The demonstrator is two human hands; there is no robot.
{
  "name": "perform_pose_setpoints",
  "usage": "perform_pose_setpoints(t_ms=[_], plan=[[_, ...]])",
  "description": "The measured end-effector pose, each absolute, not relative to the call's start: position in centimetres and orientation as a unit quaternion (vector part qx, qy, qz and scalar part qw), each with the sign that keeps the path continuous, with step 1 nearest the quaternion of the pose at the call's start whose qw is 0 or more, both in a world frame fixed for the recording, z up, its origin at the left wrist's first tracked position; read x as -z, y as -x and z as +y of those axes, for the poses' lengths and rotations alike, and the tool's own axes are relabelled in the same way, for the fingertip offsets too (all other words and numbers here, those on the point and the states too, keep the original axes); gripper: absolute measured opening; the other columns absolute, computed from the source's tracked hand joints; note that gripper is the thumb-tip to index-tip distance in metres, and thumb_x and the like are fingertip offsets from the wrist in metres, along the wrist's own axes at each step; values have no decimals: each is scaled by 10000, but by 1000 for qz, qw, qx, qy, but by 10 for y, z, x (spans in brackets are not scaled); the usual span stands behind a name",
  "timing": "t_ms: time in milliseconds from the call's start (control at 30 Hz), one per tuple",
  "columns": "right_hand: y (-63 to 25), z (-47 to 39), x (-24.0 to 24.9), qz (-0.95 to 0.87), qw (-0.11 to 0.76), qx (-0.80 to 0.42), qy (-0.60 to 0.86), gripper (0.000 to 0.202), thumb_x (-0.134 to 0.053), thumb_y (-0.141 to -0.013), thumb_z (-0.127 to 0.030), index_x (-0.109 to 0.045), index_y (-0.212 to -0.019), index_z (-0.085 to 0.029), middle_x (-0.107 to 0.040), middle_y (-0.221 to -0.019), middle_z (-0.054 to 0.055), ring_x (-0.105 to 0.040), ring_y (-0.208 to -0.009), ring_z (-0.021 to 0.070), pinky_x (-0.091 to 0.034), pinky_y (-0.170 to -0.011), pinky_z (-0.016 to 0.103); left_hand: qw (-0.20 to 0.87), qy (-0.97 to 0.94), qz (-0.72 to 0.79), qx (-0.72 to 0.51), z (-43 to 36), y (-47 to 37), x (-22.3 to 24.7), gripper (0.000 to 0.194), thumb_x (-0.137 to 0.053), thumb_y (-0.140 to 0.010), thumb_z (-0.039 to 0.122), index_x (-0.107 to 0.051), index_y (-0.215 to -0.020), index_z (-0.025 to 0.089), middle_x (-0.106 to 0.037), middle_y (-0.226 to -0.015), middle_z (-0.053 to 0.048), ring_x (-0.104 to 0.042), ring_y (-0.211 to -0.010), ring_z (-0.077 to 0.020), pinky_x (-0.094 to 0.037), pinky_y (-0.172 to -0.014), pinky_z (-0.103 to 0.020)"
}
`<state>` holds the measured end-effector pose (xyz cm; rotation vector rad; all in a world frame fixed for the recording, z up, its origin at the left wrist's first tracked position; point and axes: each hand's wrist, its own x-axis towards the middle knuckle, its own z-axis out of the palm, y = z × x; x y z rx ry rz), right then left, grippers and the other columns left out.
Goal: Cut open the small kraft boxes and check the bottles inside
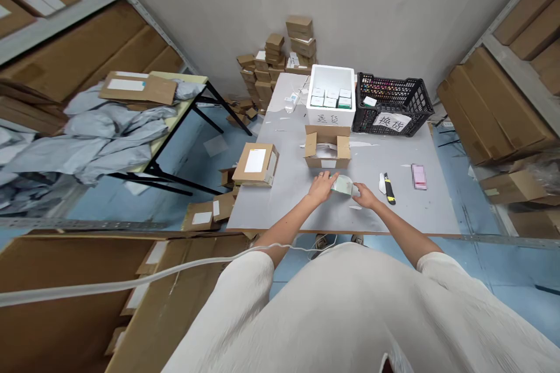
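A small pale green box (342, 185) is between my two hands, near the front middle of the grey table (280, 210). My left hand (322, 185) is closed on its left side. On its right edge my right hand (364, 195) has its fingers bent against it. Just beyond stands an open cardboard box (327, 160) with its flaps up and some clear wrapping inside. Behind that, a white foam box (330, 118) holds several small white-and-green boxes.
A black crate (426, 106) stands at the back right. A yellow-black cutter (389, 189) and a pink packet (419, 177) lie on the right. A closed carton (255, 164) sits left. A white cable (175, 268) crosses before my left arm.
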<state>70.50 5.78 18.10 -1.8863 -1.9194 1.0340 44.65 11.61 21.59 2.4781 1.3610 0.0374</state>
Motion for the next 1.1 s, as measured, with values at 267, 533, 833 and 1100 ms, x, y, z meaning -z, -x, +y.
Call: perform_pose_setpoints(t_ms=[267, 533, 833, 1100], plan=[[-661, 67, -144, -604, 133, -403, 675, 835, -777, -888, -258, -460, -1659, -222, -691, -1469, 188, -749, -1205, 301, -593, -1073, 484, 286, -741, 606, 39, 114, -361, -183, 758, -721, -929, 221, -417, -1624, 205, -553, -1506, -204, -612, -1349, -344, -504, -1094, -422], [-622, 82, -132, -509, 187, -474, 694, 873, -788, -800, -248, -500, -1623, -208, -657, -1523, 193, -709, -1292, 309, -601, -1072, 479, 298, -802, 516, -37, 112, -374, -164, 875, -802, -856, 275, -423, -1645, 280, -457, -1676, -202, -370, -1604, -410, -286, -1302, -610], [-613, 70, -131, -459, 220, -492, 707, 867, -672, -792, -160, -459, -1633, -181, -692, -1450, 194, -722, -1134, 238, -616, -1008, 426, 285, -842, 458, -10, 120, -440, -141, 875, -754, -883, 206, -374, -1671, 204, -395, -1727, -264, -319, -1651, -407, -206, -1330, -621], [-623, 50, -152, -451, 197, -452, 744, 675, -686, -819, -172, -621, -1487, -241, -739, -1309, 135, -755, -998, 231, -648, -911, 402, 295, -845, 445, -8, 122, -444, -146, 1023, -814, -851, 291, -282, -1723, 239, -555, -1551, -253, -403, -1560, -454, -240, -1286, -639]])
